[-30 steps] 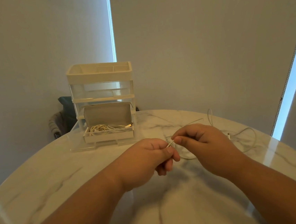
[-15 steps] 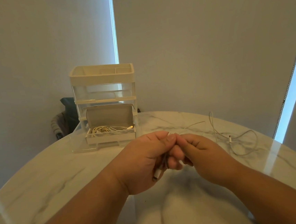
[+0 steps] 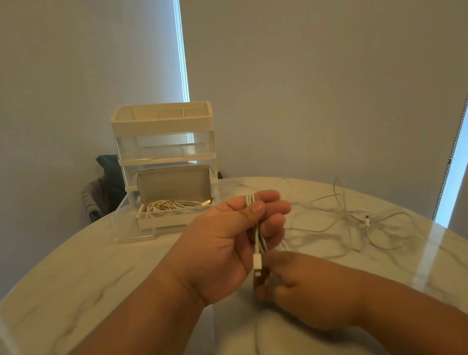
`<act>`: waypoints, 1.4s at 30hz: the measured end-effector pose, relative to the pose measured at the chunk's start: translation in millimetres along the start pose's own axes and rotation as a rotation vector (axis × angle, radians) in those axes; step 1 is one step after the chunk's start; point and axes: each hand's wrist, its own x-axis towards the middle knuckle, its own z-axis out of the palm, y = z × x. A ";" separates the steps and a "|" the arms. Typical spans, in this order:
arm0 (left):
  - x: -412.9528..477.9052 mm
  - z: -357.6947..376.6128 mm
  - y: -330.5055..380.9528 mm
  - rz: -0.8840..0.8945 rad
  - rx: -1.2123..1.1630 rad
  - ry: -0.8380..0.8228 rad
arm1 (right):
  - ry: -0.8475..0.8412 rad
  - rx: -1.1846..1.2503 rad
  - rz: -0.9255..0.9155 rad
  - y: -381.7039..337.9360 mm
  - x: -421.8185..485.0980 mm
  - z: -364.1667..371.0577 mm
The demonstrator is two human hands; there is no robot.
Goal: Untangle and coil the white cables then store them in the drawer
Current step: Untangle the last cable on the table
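Head view — left hand [image 3: 228,246] fingers clamped round white cable [image 3: 257,261]; right hand [image 3: 309,290] — grip unclear

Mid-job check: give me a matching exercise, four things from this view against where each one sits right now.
Things:
1. looped white cable with hanging plug
2. coiled white cables
3. tangled loose white cable
4. cream divided tray
Places:
a. on the marble table, at the right
b. in the left hand
c. atop the clear plastic organizer
d. in the open bottom drawer
Pairs: 1-b, 2-d, 3-a, 4-c.
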 end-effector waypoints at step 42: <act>18.6 -22.8 4.5 0.141 0.292 0.380 | 0.315 -0.070 -0.179 -3.2 -2.4 -5.3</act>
